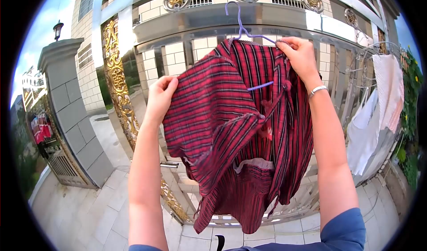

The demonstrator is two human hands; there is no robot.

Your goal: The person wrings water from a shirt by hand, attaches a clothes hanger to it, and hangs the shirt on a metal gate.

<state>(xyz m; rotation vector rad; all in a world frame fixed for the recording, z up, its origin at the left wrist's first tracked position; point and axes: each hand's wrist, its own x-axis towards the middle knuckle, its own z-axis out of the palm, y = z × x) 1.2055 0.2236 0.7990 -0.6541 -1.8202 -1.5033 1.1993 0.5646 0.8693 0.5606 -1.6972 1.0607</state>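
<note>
Red striped shirt (200,100) on a purple hanger (241,29), held in front of a metal gate (187,20), left hand (161,93) pinching one edge, right hand (299,57) gripping the opposite shoulder beside the hanger's arm

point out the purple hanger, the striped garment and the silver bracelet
purple hanger (240,24): head view, on the stem below its hook
striped garment (209,104): head view, on its red striped cloth
silver bracelet (318,90): head view, on its band

Head view: forward, down, close over hands (302,59).
</note>
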